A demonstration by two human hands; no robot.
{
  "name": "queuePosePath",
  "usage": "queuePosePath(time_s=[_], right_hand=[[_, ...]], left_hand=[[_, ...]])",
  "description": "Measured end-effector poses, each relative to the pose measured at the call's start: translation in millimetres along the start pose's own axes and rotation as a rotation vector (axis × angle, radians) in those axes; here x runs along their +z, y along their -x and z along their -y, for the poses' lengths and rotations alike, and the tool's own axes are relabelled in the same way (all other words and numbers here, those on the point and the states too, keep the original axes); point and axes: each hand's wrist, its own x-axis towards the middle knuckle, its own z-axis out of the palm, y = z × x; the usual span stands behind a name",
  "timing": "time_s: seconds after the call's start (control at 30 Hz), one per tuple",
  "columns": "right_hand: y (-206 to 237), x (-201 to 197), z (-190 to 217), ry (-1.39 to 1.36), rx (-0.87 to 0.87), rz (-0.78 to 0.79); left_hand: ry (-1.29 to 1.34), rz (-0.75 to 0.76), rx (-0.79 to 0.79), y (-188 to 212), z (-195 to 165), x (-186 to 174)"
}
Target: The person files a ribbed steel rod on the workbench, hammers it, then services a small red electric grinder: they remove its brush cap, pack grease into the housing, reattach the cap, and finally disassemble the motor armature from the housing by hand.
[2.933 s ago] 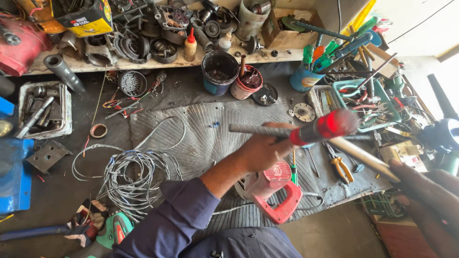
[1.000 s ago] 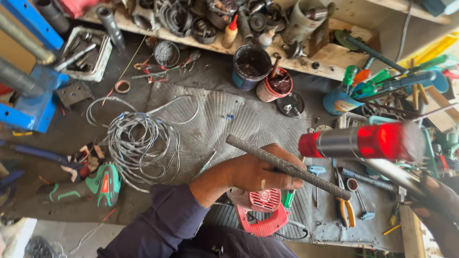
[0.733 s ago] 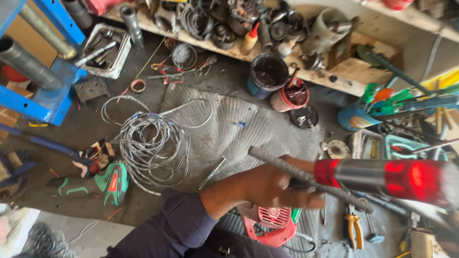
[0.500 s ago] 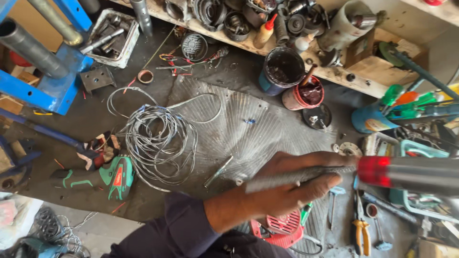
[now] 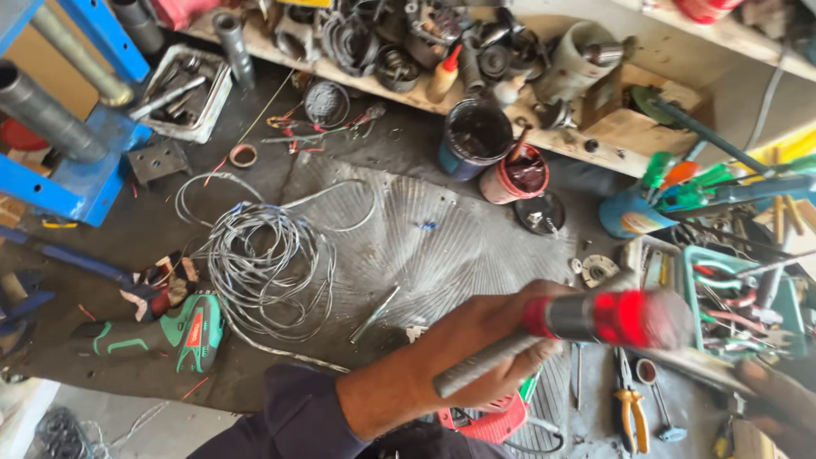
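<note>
- While the left hand [image 5: 476, 353] grips it with fingers wrapped tight, the grey metal rod with a red sleeve [image 5: 586, 327] hangs slanted over the ribbed grey mat [image 5: 425, 246].
- The rod's red end is blurred; the right hand [image 5: 778, 408] is cut off at the corner, its grip unclear.
- One coil of grey wire [image 5: 263, 263], one green cordless drill [image 5: 161, 336], two paint-stained cans [image 5: 493, 153].

Rough grey metal rod [image 5: 484, 364], glossy red plastic handle [image 5: 612, 318], bare wooden shelf [image 5: 595, 136].
</note>
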Motion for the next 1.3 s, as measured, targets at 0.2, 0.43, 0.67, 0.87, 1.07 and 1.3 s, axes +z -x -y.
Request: queuePosePath(time_s=[0.2, 0.43, 0.67, 0.87, 1.07, 1.3], right_hand=[[5.5, -1.9, 55.6, 0.186, -0.283, 0.085], [6.1, -3.9, 81.7, 0.360, -0.390, 0.116], [5.3, -7.0, 82.9, 0.399, -0.436, 0.142], [5.1, -5.4, 85.5, 0.431, -0.460, 0.145], [6.2, -2.9, 91.7, 0.415, -0.445, 0.121], [4.4, -3.9, 93.0, 0.407, -0.455, 0.101]], left_hand=[[0.036, 0.012, -0.069, 1.2, -1.5, 10.1], [0.062, 0.009, 0.042, -2.3, -1.8, 12.1], [0.125, 0.096, -0.085, -7.9, 3.2, 4.6], [0.106, 0.090, -0.034, -5.8, 3.6, 2.5], [0.049, 0.123, -0.169, -9.2, 7.1, 1.2], [0.101, 0.082, -0.096, -4.5, 9.3, 5.2]])
